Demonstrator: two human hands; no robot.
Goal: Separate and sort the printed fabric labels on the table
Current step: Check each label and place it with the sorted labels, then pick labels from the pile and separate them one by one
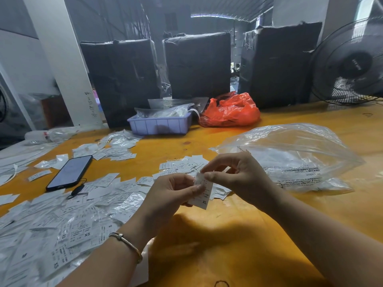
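Observation:
Above the yellow table I hold a white printed label marked XL between both hands. My left hand grips its left side with thumb and fingers. My right hand pinches its top edge. A small heap of white labels lies just behind my hands. A large spread of labels, some marked XS and S, covers the table's left side. Another cluster of labels lies farther back.
A black phone lies among the labels at left. A large clear plastic bag sits to the right. Behind stand a lilac tray of bagged items, a red plastic bag, black wrapped bundles and a fan.

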